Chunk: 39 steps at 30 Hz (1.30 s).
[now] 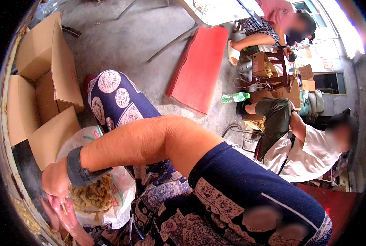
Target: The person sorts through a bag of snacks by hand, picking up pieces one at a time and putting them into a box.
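My right hand [56, 182], with a dark grey band at its wrist, reaches across to the left side and bends down over my left hand [70, 220]. The fingers of both meet there, wet-looking and partly overlapping. A small yellowish strip [64, 210] shows at the right fingertips, against the left fingers; the left hand's grip on it is unclear. Beside the hands, an open white plastic bag [123, 192] with red and green print holds a heap of yellowish-brown strips [92, 193], partly hidden by my right wrist.
An open cardboard box [67, 70] stands beyond my patterned knee [121, 98]. Pale strips [27, 218] lie beyond a rusty metal rim [8, 153]. A red mat [201, 67] and green-capped bottle [236, 97] are on the concrete floor. Two people [312, 153] sit nearby.
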Motion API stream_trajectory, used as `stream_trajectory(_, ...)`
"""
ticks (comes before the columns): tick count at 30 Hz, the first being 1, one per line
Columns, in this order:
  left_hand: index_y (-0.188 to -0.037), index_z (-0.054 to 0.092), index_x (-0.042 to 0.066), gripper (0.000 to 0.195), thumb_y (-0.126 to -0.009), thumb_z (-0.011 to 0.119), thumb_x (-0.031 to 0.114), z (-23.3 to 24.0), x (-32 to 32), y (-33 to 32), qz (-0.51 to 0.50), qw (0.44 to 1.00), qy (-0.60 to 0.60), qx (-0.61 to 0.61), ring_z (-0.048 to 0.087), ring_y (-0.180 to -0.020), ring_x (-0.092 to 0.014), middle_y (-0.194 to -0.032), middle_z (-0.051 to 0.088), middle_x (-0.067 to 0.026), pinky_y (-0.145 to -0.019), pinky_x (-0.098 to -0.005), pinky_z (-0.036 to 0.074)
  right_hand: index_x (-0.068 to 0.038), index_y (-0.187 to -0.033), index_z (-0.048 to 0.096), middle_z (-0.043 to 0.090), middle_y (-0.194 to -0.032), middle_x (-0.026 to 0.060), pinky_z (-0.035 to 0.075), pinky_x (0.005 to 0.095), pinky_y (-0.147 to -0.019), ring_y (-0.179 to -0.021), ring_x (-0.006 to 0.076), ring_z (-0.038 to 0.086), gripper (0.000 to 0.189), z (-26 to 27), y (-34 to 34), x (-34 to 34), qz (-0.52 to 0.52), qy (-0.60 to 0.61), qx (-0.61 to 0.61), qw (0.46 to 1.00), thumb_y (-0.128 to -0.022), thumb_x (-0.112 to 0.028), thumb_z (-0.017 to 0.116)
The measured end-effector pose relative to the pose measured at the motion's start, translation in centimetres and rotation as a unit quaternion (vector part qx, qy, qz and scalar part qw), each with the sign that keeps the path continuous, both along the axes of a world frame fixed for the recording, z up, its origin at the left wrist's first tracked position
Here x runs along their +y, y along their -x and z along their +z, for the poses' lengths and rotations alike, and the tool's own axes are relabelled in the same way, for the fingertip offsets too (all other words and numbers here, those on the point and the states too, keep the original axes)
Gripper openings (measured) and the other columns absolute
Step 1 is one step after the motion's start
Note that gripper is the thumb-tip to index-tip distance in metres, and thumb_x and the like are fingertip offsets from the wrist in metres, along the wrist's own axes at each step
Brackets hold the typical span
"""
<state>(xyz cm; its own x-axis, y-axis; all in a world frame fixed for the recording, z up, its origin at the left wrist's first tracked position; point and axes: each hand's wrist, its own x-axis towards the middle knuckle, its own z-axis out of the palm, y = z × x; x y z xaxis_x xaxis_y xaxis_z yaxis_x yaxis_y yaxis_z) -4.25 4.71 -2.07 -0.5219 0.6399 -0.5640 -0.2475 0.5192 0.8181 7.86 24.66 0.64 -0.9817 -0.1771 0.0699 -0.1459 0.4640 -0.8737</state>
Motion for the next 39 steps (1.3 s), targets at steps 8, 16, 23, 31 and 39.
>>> stream_trajectory(8,-0.118,0.044,0.007,0.037,-0.081,0.053,0.010,6.3,4.1,-6.3,0.285,0.928,-0.209,-0.115,0.051,-0.079,-0.017,-0.091,0.052,-0.0081,-0.066,-0.0269,0.045,-0.009,-0.088,0.067,0.066,-0.074,0.0046,0.047,0.0249,-0.058,-0.065,0.0101,0.061,0.035,-0.7,2.0,1.1,0.140,0.127,0.171,0.967,-0.081,-0.041,0.054)
stream_trajectory(16,-0.115,0.046,0.001,0.040,-0.077,0.058,0.007,6.9,3.9,-6.6,0.190,0.835,-0.352,-0.377,0.045,-0.066,-0.013,-0.084,0.049,-0.0077,-0.053,-0.0209,0.041,-0.001,-0.077,0.062,0.055,-0.062,-0.0008,0.034,0.0186,-0.045,-0.050,0.0046,0.043,0.026,4.5,-3.2,2.4,0.091,0.386,-0.128,0.909,-0.083,-0.026,0.056)
stream_trajectory(23,-0.098,0.049,0.006,0.022,-0.080,0.057,0.016,5.1,3.6,-5.4,-0.112,0.980,-0.076,-0.145,0.050,-0.056,-0.010,-0.075,0.053,-0.0032,-0.051,-0.0183,0.040,0.000,-0.070,0.059,0.051,-0.055,0.0023,0.035,0.0233,-0.045,-0.048,0.0088,0.044,0.024,3.5,-3.5,3.1,0.108,0.067,-0.186,0.974,-0.082,-0.021,0.055)
stream_trajectory(31,-0.082,0.055,0.002,0.023,-0.068,0.064,0.018,-6.5,0.3,-8.9,-0.430,0.849,0.109,0.287,0.058,-0.070,-0.027,-0.078,0.059,-0.0124,-0.060,-0.0370,0.045,0.003,-0.066,0.053,0.047,-0.051,0.0093,0.035,0.0321,-0.046,-0.046,0.0159,0.044,0.023,4.4,-4.2,3.3,0.029,-0.019,-0.128,0.991,-0.075,-0.018,0.058)
stream_trajectory(39,-0.115,0.047,0.007,0.051,-0.068,0.065,0.017,-10.3,0.8,-13.3,-0.440,0.878,0.105,0.155,0.056,-0.089,-0.029,-0.096,0.058,-0.0167,-0.075,-0.0368,0.044,0.003,-0.065,0.052,0.046,-0.051,0.0104,0.036,0.0334,-0.048,-0.047,0.0178,0.045,0.022,4.1,-4.3,3.2,0.031,-0.046,-0.102,0.993,-0.074,-0.016,0.058)
